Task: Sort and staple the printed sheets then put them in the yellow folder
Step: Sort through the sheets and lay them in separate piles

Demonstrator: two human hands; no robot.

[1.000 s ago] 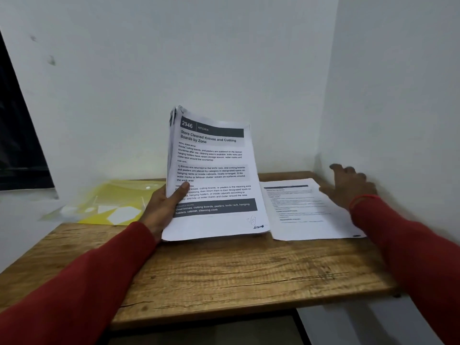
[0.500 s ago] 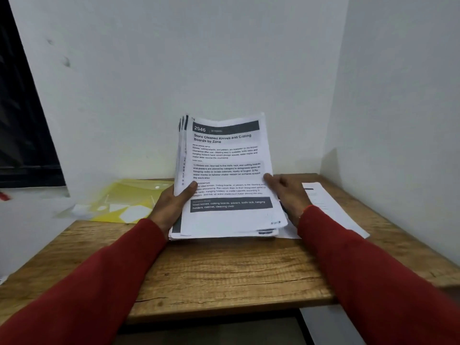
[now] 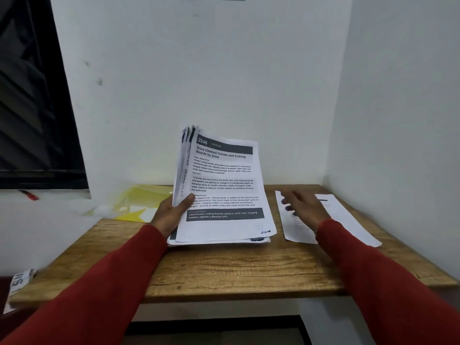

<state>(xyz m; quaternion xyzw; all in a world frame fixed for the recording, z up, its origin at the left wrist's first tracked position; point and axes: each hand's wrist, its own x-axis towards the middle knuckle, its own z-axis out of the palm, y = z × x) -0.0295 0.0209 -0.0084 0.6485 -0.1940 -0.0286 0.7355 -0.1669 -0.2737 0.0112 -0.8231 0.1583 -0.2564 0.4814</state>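
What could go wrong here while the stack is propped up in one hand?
The left hand alone holds the stack of printed sheets tilted on the table; its top edges are fanning, so pages could slip out of order. The right hand, open over the loose sheet, might nudge it toward the table's right edge.

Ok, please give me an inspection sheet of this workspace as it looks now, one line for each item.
Surface: wooden table, in a wall corner.
Job's things: stack of printed sheets, tilted up with its bottom edge on the table; loose sheet lying flat to its right; yellow folder flat at rear left. No stapler seen.
Clutter: nothing seen on the table.
Hands: left hand grips the stack's left edge; right hand open over the loose sheet.
Cables: nothing seen.
Surroundings: white walls; dark window at left.
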